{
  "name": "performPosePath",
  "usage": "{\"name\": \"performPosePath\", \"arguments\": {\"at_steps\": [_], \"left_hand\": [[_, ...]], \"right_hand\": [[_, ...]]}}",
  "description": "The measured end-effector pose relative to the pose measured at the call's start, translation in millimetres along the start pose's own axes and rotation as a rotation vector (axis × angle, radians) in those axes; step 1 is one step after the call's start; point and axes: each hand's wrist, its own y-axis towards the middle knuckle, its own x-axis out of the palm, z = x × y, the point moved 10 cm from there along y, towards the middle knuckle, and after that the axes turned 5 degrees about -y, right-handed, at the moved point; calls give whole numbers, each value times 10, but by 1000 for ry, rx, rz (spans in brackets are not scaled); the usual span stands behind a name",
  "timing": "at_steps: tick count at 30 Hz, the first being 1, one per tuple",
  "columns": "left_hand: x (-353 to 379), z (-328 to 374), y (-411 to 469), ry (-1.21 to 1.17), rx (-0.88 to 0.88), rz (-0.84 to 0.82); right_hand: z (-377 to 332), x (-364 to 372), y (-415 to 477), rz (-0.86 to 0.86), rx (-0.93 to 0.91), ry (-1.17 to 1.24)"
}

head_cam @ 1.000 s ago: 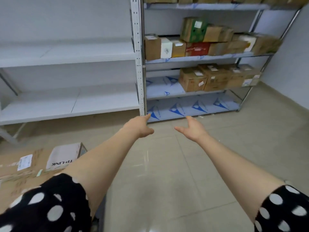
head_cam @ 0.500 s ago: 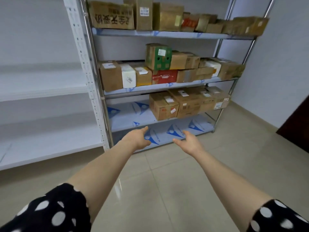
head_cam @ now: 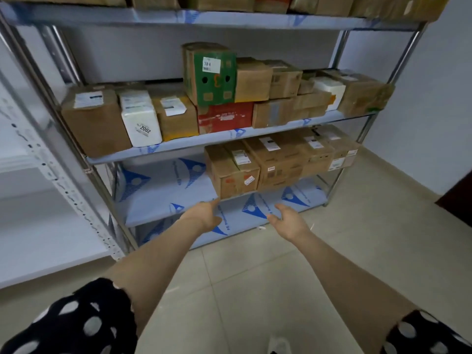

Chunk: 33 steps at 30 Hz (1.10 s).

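Your left hand (head_cam: 204, 217) and right hand (head_cam: 288, 221) hang released, holding nothing, near the closed, taped brown cardboard box (head_cam: 229, 175) at the front edge of the film-covered steel shelf (head_cam: 163, 190).

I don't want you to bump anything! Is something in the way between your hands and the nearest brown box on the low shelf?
Nothing visible. The left hand and right hand hover open in front of the leftmost cardboard box on the shelf, only air between.
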Motion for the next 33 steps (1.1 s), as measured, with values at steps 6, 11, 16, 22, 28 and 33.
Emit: {"name": "performPosePath", "arguments": {"at_steps": [6,11,16,22,28,33], "left_hand": [[119,218,1069,7,-152,-15],[181,234,1769,-5,-227,-44],[198,99,2502,-13,-255,-52],[293,-214,3432,1,-289,-79],[460,-367,4128,50,-321,-109],[648,-388,4599,221,-216,-139]], "right_hand": [[246,-131,1280,-142,-94,-64],[233,-126,2151,-227,-149,-128],[92,79,2933,-272,-206,-188],[21,430,3774,-313,-202,-289],[-63,689,4337,-321,-245,-357],[-71,966,4795,-314,-318,-433]]}}
